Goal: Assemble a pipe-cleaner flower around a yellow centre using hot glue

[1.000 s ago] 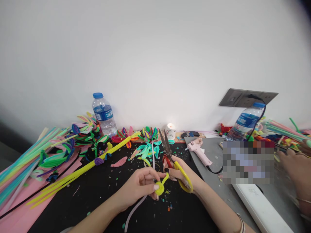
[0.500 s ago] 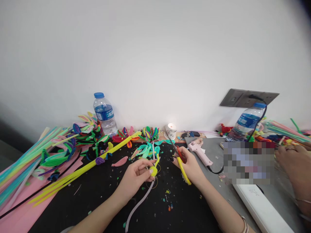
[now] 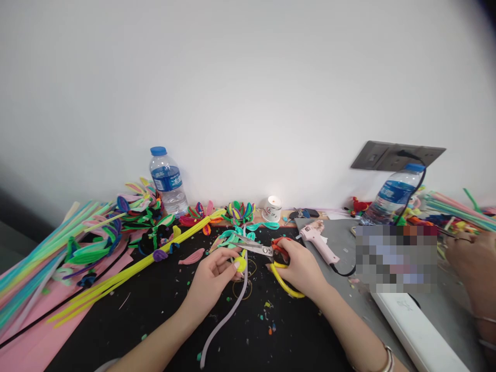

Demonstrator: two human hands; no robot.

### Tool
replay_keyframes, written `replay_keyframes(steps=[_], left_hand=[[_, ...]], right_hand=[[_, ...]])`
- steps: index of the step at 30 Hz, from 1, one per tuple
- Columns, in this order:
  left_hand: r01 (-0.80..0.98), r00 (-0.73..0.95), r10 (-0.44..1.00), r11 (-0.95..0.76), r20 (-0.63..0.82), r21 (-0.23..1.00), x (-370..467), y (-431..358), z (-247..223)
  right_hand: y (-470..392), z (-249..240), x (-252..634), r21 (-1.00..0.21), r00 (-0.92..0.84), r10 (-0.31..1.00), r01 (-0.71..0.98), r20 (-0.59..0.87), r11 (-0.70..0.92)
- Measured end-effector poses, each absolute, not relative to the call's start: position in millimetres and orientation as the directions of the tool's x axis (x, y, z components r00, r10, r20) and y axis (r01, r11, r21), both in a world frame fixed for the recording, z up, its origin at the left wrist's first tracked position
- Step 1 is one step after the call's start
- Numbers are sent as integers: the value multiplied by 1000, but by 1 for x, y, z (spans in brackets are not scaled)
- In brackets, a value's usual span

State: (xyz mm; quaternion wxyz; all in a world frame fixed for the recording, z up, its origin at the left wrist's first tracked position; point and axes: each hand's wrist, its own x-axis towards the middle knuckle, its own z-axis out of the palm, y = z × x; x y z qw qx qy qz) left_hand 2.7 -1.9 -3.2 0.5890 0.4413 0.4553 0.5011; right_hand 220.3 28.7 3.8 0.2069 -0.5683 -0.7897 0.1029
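My left hand [image 3: 220,268] is closed, pinching a small yellow coil of pipe cleaner [image 3: 241,264] between thumb and fingers. In my right hand [image 3: 302,266] are scissors [image 3: 261,249] with orange and yellow handles. Their blades point left, just above the coil, and reach over its yellow tail; whether they touch it I cannot tell. A pale lilac pipe cleaner [image 3: 227,318] runs past the coil and curves down across the black mat [image 3: 166,320]. Behind the blades lie teal pipe-cleaner loops [image 3: 227,236].
Yellow pipe cleaners [image 3: 127,271] and colourful bundles lie left, near a water bottle [image 3: 168,181]. At the back stands a paper cup [image 3: 272,209]. A pink glue gun [image 3: 320,245], a white power bank-like box [image 3: 418,330] and another person's hand [image 3: 467,263] are right.
My right hand has swung the scissors from pointing up and away to pointing left, over the yellow tail. My left hand has shifted slightly left and up with the coil.
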Motion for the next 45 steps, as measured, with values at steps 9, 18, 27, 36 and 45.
replay_keyframes(steps=[9, 18, 27, 36, 45], left_hand=[[-205, 63, 996, 79, -67, 976, 3, -3, -3], [-220, 75, 996, 68, -53, 973, 3, -3, -2], [-221, 150, 989, 27, 7, 975, 3, -2, -9], [-122, 172, 985, 31, -10, 992, 3, -4, -9], [-106, 155, 988, 33, -17, 994, 5, -4, -8]], right_hand=[[30, 3, 223, -420, -245, 950, 854, 195, 307], [32, 1, 222, -470, -250, 949, 826, 192, 312], [30, 5, 222, -425, -277, 944, 844, 178, 327], [29, 5, 219, -333, -274, 930, 877, 244, 346], [29, 4, 221, -315, -264, 938, 892, 223, 325]])
